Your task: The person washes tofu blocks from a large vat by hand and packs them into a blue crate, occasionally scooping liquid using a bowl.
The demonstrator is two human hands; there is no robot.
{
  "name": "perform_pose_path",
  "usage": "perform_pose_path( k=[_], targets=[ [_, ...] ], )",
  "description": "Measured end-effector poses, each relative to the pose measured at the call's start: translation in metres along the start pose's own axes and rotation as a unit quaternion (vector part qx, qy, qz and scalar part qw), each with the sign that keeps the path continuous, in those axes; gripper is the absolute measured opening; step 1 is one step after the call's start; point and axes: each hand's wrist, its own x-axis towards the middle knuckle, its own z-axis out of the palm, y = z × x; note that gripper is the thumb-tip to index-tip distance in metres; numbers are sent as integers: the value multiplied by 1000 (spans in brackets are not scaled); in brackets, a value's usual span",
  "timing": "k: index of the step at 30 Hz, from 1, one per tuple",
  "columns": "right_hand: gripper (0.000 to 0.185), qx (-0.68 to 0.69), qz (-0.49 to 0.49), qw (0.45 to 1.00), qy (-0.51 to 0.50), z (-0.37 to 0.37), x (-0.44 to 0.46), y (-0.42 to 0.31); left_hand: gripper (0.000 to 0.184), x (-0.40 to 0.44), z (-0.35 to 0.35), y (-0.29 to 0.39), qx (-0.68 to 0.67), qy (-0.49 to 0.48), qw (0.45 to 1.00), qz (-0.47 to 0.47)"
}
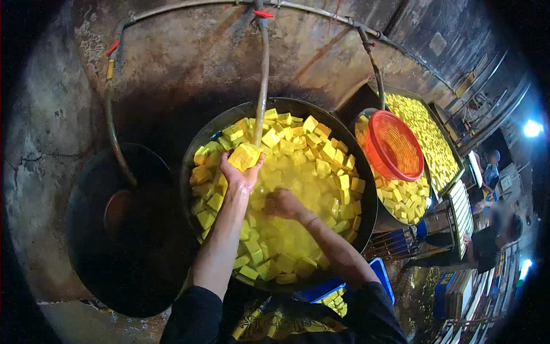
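Note:
A big round dark vat (366,229) holds cloudy yellow liquid (286,178) crowded with yellow tofu blocks (329,152). Over the vat's left part, my left hand (242,179) is closed around a yellow tofu block (244,156), palm up, close to the lower end of a hose (262,86). My right hand (285,204) dips into the liquid near the middle of the vat. Its fingers are under the murky surface, so whether they grip anything is hidden.
At left stands a second dark vat (86,229) with a hose (110,109). On the right, an orange basket (395,146) rests over more tofu, beside a large tofu-filled tray (427,137). A blue crate (381,275) is below. Two people (487,246) are farther right.

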Motion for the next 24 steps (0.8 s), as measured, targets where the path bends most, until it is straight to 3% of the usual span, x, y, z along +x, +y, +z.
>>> perform_pose_path(
  k=[1,2,3,9,10,11,13,14,15,17,20,21,24],
  targets=[
    [28,-2,-3,1000,-2,-21,3,-7,50,-5,3,0,-4,20,1000,1],
    [29,107,169,979,-32,-44,6,-19,49,5,-13,0,15,-11,1000,-23],
    [30,209,335,917,-58,-67,9,-30,49,3,-14,-2,12,-14,1000,-25],
    [37,199,360,910,51,-140,13,-53,34,8,-33,-58,82,13,994,-73],
    [37,209,360,907,58,-143,11,-51,32,-21,-7,-64,116,66,990,-51],
    [37,207,368,904,64,-150,14,-54,30,-19,-12,-73,82,-30,991,-97],
    [33,150,354,922,38,-159,16,-62,32,-23,-16,-90,46,-75,978,-188],
    [27,208,353,908,84,-150,6,-54,33,-52,5,-89,84,-59,971,-215],
    [27,159,318,926,126,-137,-5,-40,33,-54,4,-98,87,-58,969,-226],
    [38,338,350,859,159,-140,-20,-43,32,-46,-7,-120,50,-29,971,-234],
    [48,315,309,871,214,-157,-31,-77,31,-63,6,-150,72,-35,974,-212],
    [55,31,303,934,187,-164,-40,-79,31,-77,13,-158,75,-38,976,-200],
    [90,-50,426,872,236,-174,-77,-88,40,-110,21,-185,58,-70,958,-272]
  ],
)
